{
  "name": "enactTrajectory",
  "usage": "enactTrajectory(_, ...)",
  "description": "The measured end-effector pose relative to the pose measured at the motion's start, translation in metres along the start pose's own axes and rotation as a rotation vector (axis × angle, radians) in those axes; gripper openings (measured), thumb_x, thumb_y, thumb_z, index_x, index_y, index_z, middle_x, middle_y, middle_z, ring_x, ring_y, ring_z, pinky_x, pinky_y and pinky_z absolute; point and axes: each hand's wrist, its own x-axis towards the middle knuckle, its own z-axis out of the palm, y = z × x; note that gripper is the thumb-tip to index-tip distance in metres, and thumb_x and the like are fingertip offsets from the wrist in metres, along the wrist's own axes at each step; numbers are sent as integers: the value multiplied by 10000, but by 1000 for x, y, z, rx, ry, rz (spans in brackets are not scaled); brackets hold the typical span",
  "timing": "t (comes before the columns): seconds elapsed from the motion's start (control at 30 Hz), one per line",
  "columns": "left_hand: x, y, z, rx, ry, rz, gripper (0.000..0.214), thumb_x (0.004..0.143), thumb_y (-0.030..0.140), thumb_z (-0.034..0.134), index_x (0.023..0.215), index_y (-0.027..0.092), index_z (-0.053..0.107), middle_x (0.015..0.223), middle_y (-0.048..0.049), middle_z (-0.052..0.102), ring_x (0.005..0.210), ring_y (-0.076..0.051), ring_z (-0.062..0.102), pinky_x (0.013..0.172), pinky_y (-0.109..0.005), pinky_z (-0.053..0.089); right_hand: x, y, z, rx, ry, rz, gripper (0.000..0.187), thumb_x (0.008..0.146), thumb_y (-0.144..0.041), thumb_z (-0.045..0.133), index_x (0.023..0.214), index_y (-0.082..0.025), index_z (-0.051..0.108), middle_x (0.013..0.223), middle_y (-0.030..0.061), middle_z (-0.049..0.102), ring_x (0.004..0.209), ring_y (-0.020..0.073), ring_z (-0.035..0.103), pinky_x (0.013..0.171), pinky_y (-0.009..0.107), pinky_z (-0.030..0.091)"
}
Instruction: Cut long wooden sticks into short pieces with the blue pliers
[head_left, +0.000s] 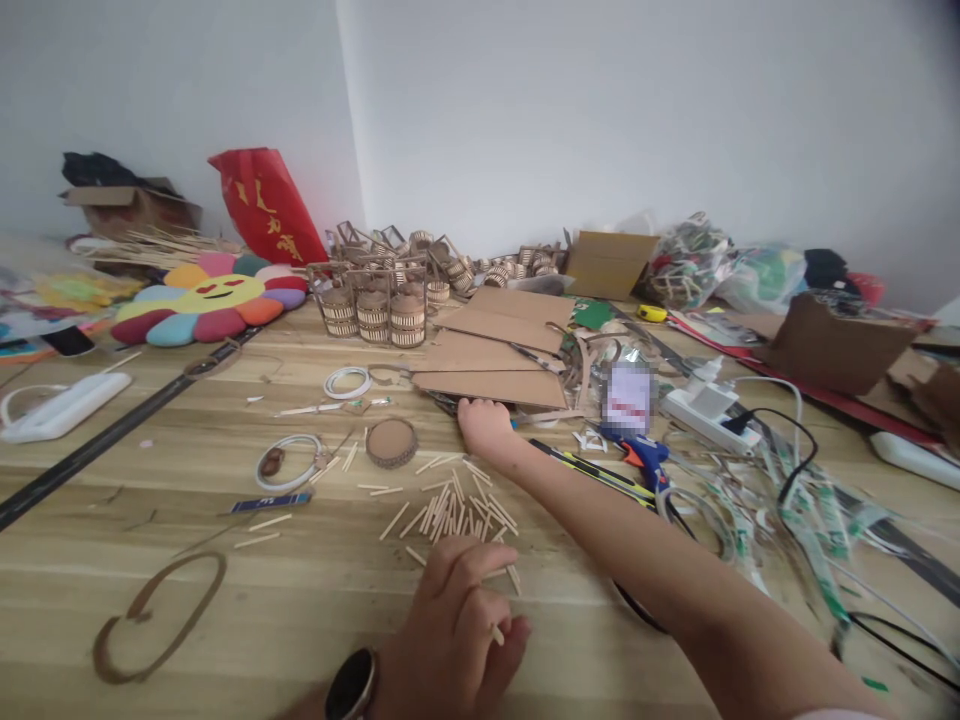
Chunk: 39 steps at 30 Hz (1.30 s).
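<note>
My left hand (465,620), with a watch on its wrist, is low in the middle, its fingers curled. Between thumb and fingers it pinches a short wooden stick (496,634), whose end pokes out. Just beyond lies a loose pile of similar sticks (450,508). My right hand (486,428) reaches forward to the front edge of a folded cardboard sheet (487,385). Its fingers are bent at that edge, and what they grip is hidden. Left of it, a round cardboard disc with a dark rim (391,442) lies flat on the table.
Small woven baskets in a frame (373,315) stand at the back, with more heaped behind. A blue glue gun (637,450), a power strip (712,415) and tangled cables occupy the right. White cable coils (289,462), a brown strip loop (161,620) and a flower cushion (214,300) lie left.
</note>
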Motion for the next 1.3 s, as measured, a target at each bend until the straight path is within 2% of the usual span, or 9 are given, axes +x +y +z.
enactTrajectory(0.23, 3, 0, 1, -18, -3, -19, 98, 873, 115, 457, 846, 206, 433, 1005, -97, 637, 959, -197, 573, 845, -358, 467, -14, 16, -6, 154, -168, -49, 312, 915, -312, 565, 1192, -169, 553, 1193, 82, 586, 994, 215, 609, 826, 416, 528)
enactTrajectory(0.33, 2, -2, 2, -42, -27, -43, 97, 881, 127, 442, 843, 213, 418, 1017, -102, 630, 962, -205, 568, 838, -373, 464, -23, 28, -12, 228, -187, -92, 307, 916, -314, 564, 1188, -172, 556, 1192, 79, 587, 996, 216, 609, 827, 415, 527)
enactTrajectory(0.57, -1, -5, 6, -134, -57, -107, 81, 905, 186, 411, 827, 208, 412, 953, -95, 612, 897, -206, 564, 804, -367, 453, -63, 58, -27, 316, -79, -70, 253, 905, -285, 567, 1111, -140, 590, 1074, 94, 652, 936, 206, 626, 818, 361, 502)
enactTrajectory(0.8, 1, -4, 8, -173, -93, -174, 98, 911, 165, 400, 829, 208, 432, 904, -78, 611, 872, -195, 546, 794, -360, 448, -119, 74, -13, 314, 60, 65, 179, 852, -210, 535, 1005, -138, 595, 935, 144, 694, 851, 262, 644, 681, 302, 418)
enactTrajectory(0.97, 5, -4, 8, -291, -96, -390, 234, 950, 193, 340, 813, 199, 530, 833, -65, 621, 816, -187, 554, 778, -337, 447, -143, 85, -13, 382, 212, 155, 125, 873, -262, 472, 926, -170, 539, 867, 99, 656, 802, 237, 608, 674, 301, 415)
enactTrajectory(1.07, 11, -12, 7, -448, -78, -649, 265, 949, 326, 407, 873, 189, 622, 856, -70, 656, 825, -190, 584, 767, -321, 453, -158, 77, -18, 770, 302, 117, 176, 874, -380, 468, 852, -214, 520, 747, 10, 611, 694, 184, 570, 639, 274, 440)
enactTrajectory(1.13, 17, -20, 6, -589, -1, -889, 297, 918, 417, 468, 911, 184, 651, 837, -57, 668, 802, -178, 595, 724, -287, 455, -167, 63, -17, 1053, 211, 57, 208, 862, -421, 475, 810, -223, 512, 639, -34, 545, 595, 156, 528, 570, 254, 435)
enactTrajectory(1.2, 22, -30, 3, -750, 168, -1063, 335, 862, 482, 545, 925, 172, 655, 714, -17, 630, 661, -139, 551, 609, -237, 425, -173, 45, -12, 1171, 71, -26, 181, 840, -389, 513, 785, -217, 519, 610, -49, 516, 581, 138, 515, 562, 240, 433)
enactTrajectory(1.3, 27, -42, -3, -1027, 364, -1110, 383, 790, 502, 635, 960, 159, 637, 485, 78, 424, 462, -81, 367, 494, -194, 331, -176, 23, -1, 1275, -84, -52, 126, 827, -333, 531, 784, -214, 523, 576, -64, 495, 529, 117, 484, 511, 217, 406)
